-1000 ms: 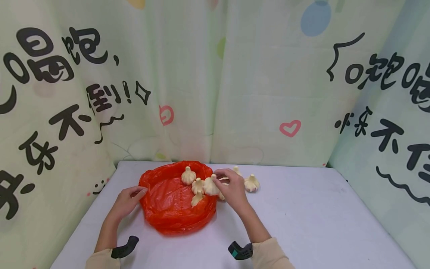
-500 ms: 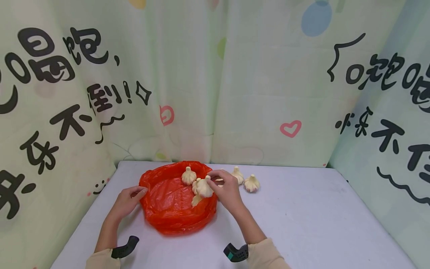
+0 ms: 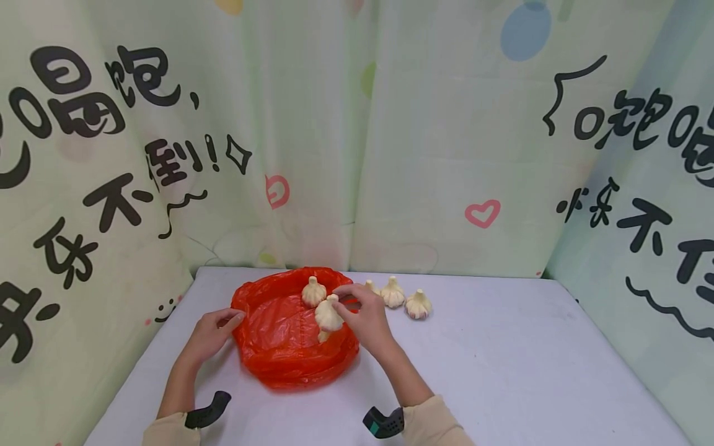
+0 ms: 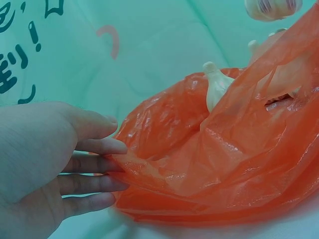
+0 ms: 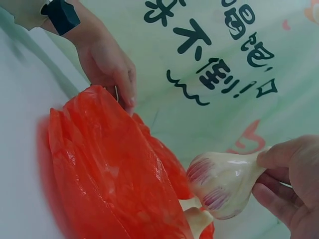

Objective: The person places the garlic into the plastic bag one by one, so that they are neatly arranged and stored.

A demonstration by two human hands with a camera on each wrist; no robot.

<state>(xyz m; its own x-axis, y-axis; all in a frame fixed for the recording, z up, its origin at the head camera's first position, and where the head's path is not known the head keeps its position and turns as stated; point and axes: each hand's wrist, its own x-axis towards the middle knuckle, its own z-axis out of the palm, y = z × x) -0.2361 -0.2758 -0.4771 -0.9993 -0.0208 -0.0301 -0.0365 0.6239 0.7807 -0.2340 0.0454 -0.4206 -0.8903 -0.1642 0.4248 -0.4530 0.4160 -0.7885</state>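
A crumpled red plastic bag (image 3: 273,319) lies wide open on the table. At its left rim my left hand (image 3: 209,334) pinches the film between thumb and fingers, which are fairly straight in the left wrist view. Above the bag's right part, my right hand (image 3: 365,316) holds a garlic bulb (image 5: 222,181) by its stem with thumb and fingertips, root end hanging down. One garlic bulb (image 3: 313,291) sits at the back inside the bag. Another garlic bulb (image 3: 323,336) shows only partly beneath the held one.
Right of the bag, on the white table (image 3: 502,359), stand a garlic bulb (image 3: 393,292), a second garlic bulb (image 3: 418,305), and a third garlic bulb (image 3: 370,285) partly behind my right hand. A printed curtain (image 3: 413,155) hangs behind the table and at both sides.
My right hand has carried the held garlic bulb leftward from the bag's right rim to above its inside, uncovering bulbs on the table. The left hand has stayed put.
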